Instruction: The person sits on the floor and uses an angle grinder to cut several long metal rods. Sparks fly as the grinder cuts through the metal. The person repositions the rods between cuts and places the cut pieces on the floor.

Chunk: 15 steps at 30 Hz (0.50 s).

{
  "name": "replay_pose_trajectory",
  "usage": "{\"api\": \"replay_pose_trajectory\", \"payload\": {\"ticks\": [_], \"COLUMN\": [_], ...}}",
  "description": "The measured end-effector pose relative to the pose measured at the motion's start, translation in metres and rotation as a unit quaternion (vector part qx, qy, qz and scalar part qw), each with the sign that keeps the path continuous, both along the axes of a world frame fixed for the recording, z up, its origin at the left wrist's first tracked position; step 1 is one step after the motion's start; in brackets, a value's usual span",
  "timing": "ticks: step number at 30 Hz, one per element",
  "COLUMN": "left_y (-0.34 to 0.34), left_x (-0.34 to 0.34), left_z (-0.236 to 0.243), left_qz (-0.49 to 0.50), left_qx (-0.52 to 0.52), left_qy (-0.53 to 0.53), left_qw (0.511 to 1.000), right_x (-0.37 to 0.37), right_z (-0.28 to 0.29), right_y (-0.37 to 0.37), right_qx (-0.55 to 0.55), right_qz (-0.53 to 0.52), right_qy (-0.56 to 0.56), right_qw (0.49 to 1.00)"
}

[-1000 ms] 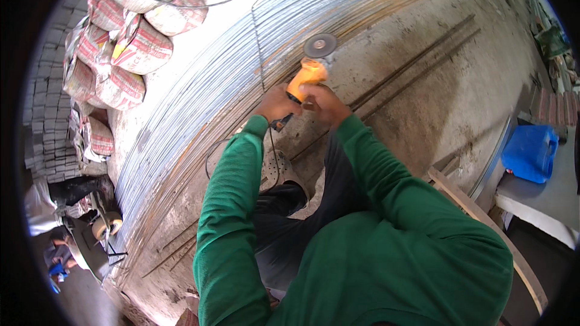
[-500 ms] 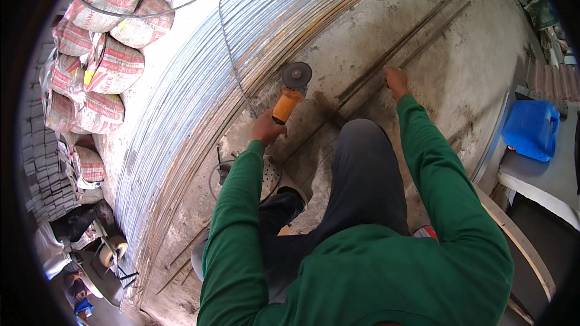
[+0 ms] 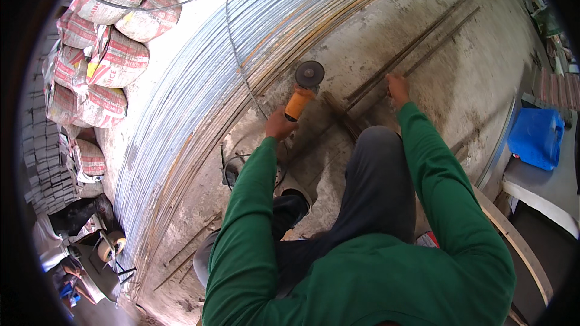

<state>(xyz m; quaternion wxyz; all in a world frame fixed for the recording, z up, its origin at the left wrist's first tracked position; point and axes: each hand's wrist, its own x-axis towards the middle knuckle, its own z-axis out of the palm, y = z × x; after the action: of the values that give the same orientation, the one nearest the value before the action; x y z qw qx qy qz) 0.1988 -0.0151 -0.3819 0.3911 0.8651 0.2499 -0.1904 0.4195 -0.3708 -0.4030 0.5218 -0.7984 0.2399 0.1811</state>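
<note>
My left hand [image 3: 281, 122] is closed round the rear of an orange angle grinder [image 3: 299, 101], whose dark disc [image 3: 309, 73] points away from me and faces up. My right hand [image 3: 397, 90] is closed on a thin steel rod [image 3: 442, 41] lying at a slant over the concrete floor [image 3: 471, 96]. More dark rods [image 3: 411, 48] run alongside it, over a short piece that looks like wood [image 3: 338, 115] just past my raised knee. A long bundle of steel bars [image 3: 193, 84] curves across the floor beyond the grinder. A black cord [image 3: 241, 72] lies over the bars.
Stacked red-and-white sacks [image 3: 121, 57] and pale blocks [image 3: 42, 163] line the left. A wheelbarrow [image 3: 96, 265] and a co-worker [image 3: 69, 284] are at lower left. At right, a blue jerrycan [image 3: 533, 137] sits on a ledge beside a curved wooden board [image 3: 504, 229].
My right hand has left the grinder and moved right onto a rod. The grinder, now in my left hand alone, has dropped slightly. My right knee has come up between my arms.
</note>
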Motion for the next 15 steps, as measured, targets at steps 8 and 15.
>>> {"api": "replay_pose_trajectory", "payload": {"ticks": [8, 15], "left_y": [0.003, -0.004], "left_x": [-0.017, -0.016], "left_z": [-0.012, -0.014], "left_qz": [-0.024, -0.032], "left_qx": [0.054, 0.142], "left_qy": [-0.093, -0.065], "left_qw": [0.994, 0.987], "right_x": [-0.031, -0.039], "right_z": [0.037, 0.043], "right_y": [0.001, -0.009], "right_qx": [0.004, 0.053], "right_qz": [0.008, 0.021], "right_qy": [0.037, 0.026], "right_qw": [0.999, 0.998]}}
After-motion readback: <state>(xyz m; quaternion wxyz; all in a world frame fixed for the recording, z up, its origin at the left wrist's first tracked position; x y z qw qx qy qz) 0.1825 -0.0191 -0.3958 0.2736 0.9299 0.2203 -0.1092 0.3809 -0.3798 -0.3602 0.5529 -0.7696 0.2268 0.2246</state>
